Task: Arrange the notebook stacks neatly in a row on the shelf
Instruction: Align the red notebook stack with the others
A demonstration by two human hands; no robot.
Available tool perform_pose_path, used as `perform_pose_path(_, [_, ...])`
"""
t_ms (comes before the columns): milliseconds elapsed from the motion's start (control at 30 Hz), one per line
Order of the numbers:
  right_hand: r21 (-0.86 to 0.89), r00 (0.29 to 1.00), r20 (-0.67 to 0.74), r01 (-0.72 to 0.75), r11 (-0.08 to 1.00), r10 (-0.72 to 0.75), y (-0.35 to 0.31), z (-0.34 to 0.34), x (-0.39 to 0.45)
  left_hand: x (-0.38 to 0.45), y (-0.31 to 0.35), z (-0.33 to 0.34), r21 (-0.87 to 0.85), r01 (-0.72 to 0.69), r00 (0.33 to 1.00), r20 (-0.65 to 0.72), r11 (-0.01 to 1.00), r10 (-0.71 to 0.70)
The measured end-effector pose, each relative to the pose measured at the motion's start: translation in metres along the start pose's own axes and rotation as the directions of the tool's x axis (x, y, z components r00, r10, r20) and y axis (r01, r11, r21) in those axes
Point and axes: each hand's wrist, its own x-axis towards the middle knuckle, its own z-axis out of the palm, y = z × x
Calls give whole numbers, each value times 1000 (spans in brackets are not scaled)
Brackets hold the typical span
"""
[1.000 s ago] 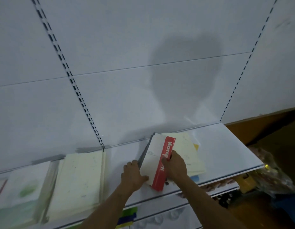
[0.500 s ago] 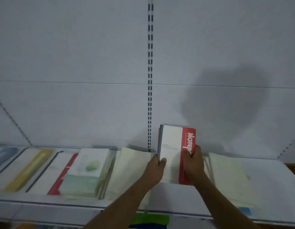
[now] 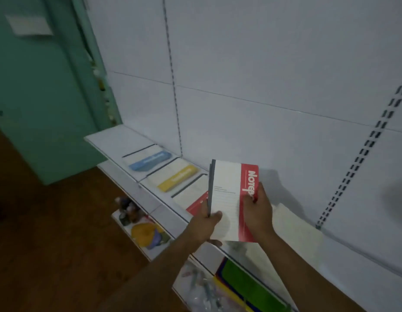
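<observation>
Both hands hold a stack of white notebooks with a red band (image 3: 227, 199) upright above the white shelf (image 3: 110, 138). My left hand (image 3: 204, 226) grips its lower left edge; my right hand (image 3: 258, 210) grips the red side. On the shelf lie a blue-banded stack (image 3: 150, 162), a yellow-banded stack (image 3: 177, 177) and a red-banded stack (image 3: 195, 199), side by side. The held stack partly hides the red-banded one. A pale cream stack (image 3: 294, 235) lies to the right, behind my right arm.
White slotted back panel (image 3: 263, 75) rises behind the shelf. A lower shelf holds a yellow object (image 3: 142, 233) and green and yellow items (image 3: 247, 287). A teal wall (image 3: 38, 97) stands at the left, over a brown floor (image 3: 49, 244).
The view has swung left along the shelf, so the blue, yellow and red stacks now show. Both hands carried the red-banded stack leftward, still upright above the shelf.
</observation>
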Motion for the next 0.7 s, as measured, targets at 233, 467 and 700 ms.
perform_pose_path(233, [26,932,341,119,993,-120,-65,151,-42,-49,-45,-146,-147,61,932,-346,987,-109])
perform_pose_path(467, [70,847,491,193,979,-202,-133,278,-76,-84,-66,-266,-104,-13,875,-482,995,-39])
perform_pose_path(700, [58,825,537,172,983,-176,-173,382,-91,-86,-73,-375,-24,52,839,-542,998,-57])
